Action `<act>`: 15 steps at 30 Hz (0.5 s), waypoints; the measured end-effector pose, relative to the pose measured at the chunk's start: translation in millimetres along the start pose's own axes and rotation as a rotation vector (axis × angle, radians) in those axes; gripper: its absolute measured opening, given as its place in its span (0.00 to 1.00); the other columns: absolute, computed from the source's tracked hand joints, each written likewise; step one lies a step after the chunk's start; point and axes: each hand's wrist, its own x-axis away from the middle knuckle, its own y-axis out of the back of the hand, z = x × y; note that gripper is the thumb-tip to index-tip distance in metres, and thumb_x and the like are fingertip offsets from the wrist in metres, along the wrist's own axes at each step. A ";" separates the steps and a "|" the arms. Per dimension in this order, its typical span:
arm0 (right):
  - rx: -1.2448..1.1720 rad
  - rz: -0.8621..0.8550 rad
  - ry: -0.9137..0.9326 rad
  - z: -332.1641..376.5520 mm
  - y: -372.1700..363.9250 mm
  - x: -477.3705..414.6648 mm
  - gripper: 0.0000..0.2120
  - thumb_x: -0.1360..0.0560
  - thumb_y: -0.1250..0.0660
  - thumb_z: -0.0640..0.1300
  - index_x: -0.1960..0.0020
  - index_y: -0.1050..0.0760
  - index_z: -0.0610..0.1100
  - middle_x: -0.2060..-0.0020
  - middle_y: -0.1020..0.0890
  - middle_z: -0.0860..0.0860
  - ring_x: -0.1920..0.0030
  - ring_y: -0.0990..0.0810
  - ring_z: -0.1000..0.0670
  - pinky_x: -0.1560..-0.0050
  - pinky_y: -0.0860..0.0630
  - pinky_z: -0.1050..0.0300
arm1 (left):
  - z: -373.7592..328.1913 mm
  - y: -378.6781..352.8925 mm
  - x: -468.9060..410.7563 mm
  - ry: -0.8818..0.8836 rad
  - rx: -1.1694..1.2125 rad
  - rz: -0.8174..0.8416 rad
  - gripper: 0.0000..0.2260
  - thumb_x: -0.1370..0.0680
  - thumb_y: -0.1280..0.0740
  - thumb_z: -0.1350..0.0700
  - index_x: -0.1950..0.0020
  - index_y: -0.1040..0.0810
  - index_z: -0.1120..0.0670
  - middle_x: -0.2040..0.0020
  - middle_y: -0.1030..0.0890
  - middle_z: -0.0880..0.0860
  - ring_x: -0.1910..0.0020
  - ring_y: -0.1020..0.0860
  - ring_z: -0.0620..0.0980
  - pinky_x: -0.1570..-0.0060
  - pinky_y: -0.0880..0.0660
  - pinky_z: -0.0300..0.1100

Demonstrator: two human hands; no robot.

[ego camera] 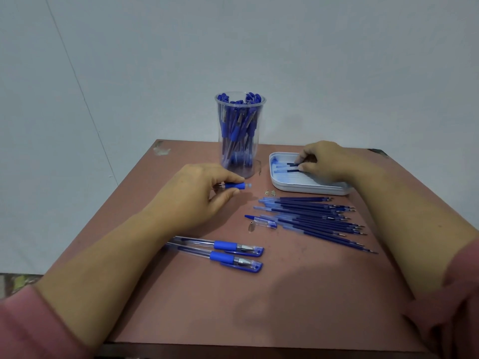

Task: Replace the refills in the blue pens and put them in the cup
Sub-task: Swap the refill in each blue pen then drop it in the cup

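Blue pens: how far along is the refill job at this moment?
Mostly done, it seems: the clear cup is packed with capped pens. In hand: the left hand holds an open pen barrel while the right hand picks a refill from the white tray. Left: two capped pens near the front edge.

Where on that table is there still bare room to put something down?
The near table in front of the two capped pens is bare, as is the far-left corner beside the cup. The right side is crowded: the tray, the loose refills, a pen cap.
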 end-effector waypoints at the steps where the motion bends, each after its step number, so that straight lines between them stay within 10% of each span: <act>1: -0.014 -0.043 0.021 3.0 1.9 3.3 0.05 0.24 0.31 0.44 0.54 0.22 0.54 0.55 0.21 0.56 0.56 0.25 0.57 0.57 0.31 0.61 | 0.3 -0.2 0.1 0.004 0.005 -0.001 0.09 0.24 0.28 0.54 0.44 0.16 0.48 0.56 0.18 0.42 0.62 0.23 0.40 0.62 0.34 0.24; 10: -0.099 -0.192 0.280 60.9 21.7 77.5 0.08 0.25 0.30 0.43 0.55 0.22 0.57 0.62 0.25 0.66 0.56 0.26 0.63 0.58 0.34 0.76 | -1.1 1.3 0.5 -0.020 -0.012 -0.077 0.09 0.24 0.28 0.56 0.44 0.16 0.51 0.56 0.17 0.46 0.63 0.25 0.41 0.58 0.27 0.33; 15: -0.048 -0.301 0.368 56.1 -3.4 91.8 0.07 0.27 0.29 0.42 0.54 0.20 0.54 0.61 0.23 0.64 0.57 0.26 0.63 0.53 0.32 0.63 | -3.2 0.8 1.2 -0.037 -0.014 -0.089 0.10 0.24 0.28 0.56 0.44 0.17 0.52 0.57 0.18 0.46 0.63 0.25 0.41 0.57 0.28 0.31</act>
